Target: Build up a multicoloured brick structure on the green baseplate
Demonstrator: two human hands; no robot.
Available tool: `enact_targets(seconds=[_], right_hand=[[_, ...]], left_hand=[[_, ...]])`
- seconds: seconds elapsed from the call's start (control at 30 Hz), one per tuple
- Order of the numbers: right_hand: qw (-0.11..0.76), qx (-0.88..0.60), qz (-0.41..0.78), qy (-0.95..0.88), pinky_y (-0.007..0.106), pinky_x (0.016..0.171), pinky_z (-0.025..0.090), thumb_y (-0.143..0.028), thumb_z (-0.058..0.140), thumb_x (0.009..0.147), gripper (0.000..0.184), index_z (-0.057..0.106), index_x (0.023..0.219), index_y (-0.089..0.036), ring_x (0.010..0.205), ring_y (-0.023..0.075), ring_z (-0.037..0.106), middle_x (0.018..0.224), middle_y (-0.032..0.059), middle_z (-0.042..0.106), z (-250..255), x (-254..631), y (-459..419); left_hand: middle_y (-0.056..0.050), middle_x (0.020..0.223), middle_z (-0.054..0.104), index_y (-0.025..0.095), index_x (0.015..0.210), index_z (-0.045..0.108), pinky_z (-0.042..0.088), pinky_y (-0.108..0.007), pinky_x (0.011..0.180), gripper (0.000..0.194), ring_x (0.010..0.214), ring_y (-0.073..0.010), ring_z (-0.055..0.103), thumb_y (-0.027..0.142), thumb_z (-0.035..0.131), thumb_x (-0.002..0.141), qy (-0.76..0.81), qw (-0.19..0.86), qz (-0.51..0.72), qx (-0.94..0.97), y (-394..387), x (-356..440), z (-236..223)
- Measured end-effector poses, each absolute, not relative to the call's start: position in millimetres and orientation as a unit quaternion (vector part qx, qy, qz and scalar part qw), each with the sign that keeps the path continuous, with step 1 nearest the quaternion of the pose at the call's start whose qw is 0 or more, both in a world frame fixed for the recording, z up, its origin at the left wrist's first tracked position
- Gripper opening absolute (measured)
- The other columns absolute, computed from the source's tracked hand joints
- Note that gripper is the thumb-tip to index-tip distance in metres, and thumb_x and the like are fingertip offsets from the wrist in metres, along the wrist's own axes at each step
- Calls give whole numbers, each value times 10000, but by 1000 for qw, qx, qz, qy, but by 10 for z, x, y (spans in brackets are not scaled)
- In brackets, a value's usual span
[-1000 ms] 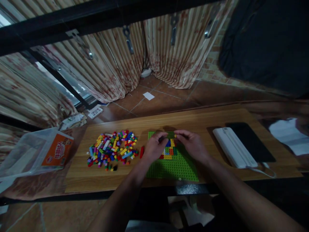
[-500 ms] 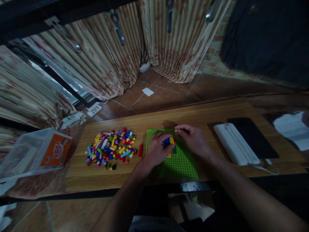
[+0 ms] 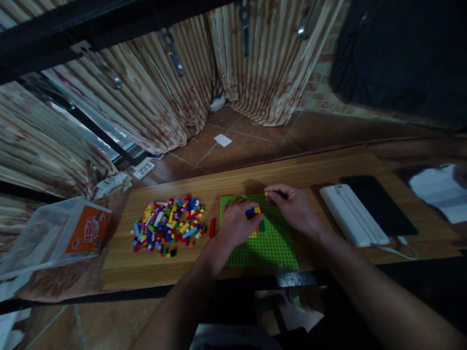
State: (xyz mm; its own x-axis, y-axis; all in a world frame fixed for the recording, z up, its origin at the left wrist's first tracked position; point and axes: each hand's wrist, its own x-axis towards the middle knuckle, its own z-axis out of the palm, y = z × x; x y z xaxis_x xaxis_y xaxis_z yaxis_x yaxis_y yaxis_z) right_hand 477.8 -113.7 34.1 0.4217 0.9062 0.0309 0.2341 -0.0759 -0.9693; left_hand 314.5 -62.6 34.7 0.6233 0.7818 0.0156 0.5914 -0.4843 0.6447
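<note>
A green studded baseplate (image 3: 268, 245) lies on the wooden table (image 3: 310, 170) in front of me. A small patch of coloured bricks (image 3: 255, 211) is built near its middle. My left hand (image 3: 238, 224) rests on the plate with fingers curled against that patch, touching a blue brick. Just right of it, my right hand (image 3: 294, 205) pinches a tiny yellow brick (image 3: 266, 194) above the plate's far edge. A heap of loose coloured bricks (image 3: 168, 224) lies to the left, with a single red brick (image 3: 212, 227) beside the plate.
A clear plastic bag with an orange label (image 3: 60, 233) sits at the table's left end. A white oblong case (image 3: 352, 215) with a cord and a black flat pad (image 3: 379, 204) lie to the right. Striped curtains (image 3: 153, 97) hang beyond over a tiled floor.
My left hand slid right onto the built bricks and closed against them. My right hand lifted slightly toward the plate's far edge, still pinching the yellow brick. The view shifted a little.
</note>
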Motion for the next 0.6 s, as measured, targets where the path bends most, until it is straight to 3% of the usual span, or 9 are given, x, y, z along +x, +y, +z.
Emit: enact_targets(seconds=[0.33,0.47,0.6], right_hand=[[545,-645,334,-420,304,663,504,-368,615,775,215,712,873,-204,637,152,625,739,17,711,369,4796,-1144],[524,-653,329,-438,308,670,506,-375,594,788,214,714,861,-213,641,159,621,702,6,698,325,4792,-1139],[501,-652,310,-477,352,797,507,-355,580,814,192,719,865,-233,794,190,656,859,23,736,223,4744,-1139]], left_hand=[[-83,984,737,238,974,738,448,-454,946,201,933,-274,661,316,683,796,390,215,59,893,-595,3215,526],[-66,958,740,246,945,732,437,-437,983,176,940,-252,659,318,696,788,376,239,87,891,-575,3174,456],[-62,1022,731,223,1027,706,482,-390,959,285,965,-224,662,353,717,774,347,323,151,867,-554,3067,295]])
